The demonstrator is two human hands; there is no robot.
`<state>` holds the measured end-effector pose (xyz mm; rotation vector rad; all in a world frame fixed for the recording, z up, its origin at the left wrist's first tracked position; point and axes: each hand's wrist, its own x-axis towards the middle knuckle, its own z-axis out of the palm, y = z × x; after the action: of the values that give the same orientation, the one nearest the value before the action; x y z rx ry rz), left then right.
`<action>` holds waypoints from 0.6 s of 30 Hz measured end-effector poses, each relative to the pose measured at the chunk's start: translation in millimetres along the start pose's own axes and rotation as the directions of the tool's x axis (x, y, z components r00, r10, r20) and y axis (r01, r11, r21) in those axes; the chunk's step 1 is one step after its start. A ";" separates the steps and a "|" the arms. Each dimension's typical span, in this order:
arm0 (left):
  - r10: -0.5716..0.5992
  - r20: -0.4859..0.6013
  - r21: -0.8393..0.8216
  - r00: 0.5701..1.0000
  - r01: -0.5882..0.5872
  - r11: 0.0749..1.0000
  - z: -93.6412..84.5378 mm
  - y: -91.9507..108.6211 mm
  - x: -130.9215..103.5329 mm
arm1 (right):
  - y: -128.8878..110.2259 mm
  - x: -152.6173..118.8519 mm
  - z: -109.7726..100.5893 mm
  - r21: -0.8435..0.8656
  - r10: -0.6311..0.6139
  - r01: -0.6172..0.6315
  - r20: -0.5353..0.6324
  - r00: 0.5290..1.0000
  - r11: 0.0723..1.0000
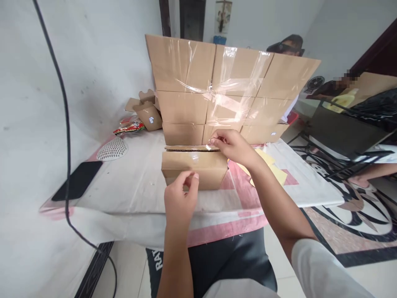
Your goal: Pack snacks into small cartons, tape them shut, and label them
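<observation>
Pale short-sleeved shirt [322, 265]; dark legwear [231, 260] with white capital lettering [158, 260], "RAT", at the left side

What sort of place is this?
Probably a room in a home, used as a makeshift workspace: a cloth-covered table bears a cardboard box, a picture hangs on the wall, and the floor has a decorative pattern.

Down the left of the frame we see a black cable [68, 157] — near it, a flat black slab [77, 181], a white perforated dome [112, 149] and a red snack packet [130, 126]. We find a wall picture [223, 16] at top center — and, toward the right edge, an electric fan [315, 84] and patterned flooring [367, 209].
</observation>
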<state>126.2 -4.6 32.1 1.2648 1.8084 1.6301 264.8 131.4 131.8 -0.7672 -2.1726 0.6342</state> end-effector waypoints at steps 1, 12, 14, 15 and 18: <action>0.105 -0.056 0.075 0.993 -0.100 0.992 -2.7 -1.4 3.7 | 2.4 13.2 3.3 -0.014 0.010 -0.009 0.039 0.999 1.000; 0.437 -0.003 0.523 0.899 -0.371 0.767 17.4 -29.5 35.2 | 20.9 50.5 32.1 -0.236 0.147 -0.045 0.432 0.890 0.971; 0.437 -0.009 0.539 0.899 -0.364 0.760 16.4 -30.5 32.4 | 22.5 47.5 35.7 -0.261 0.149 -0.028 0.456 0.877 0.965; 0.443 -0.011 0.546 0.897 -0.365 0.754 16.1 -30.8 31.4 | 23.6 46.4 37.8 -0.278 0.143 -0.011 0.460 0.876 0.961; 0.470 -0.018 0.563 0.883 -0.379 0.734 16.7 -31.1 29.9 | 26.5 44.9 44.5 -0.336 0.122 0.048 0.468 0.875 0.941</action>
<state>112.9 32.1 7.1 1.9791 2.3230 1.5030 214.5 171.9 109.1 -0.9022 -2.7878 0.5141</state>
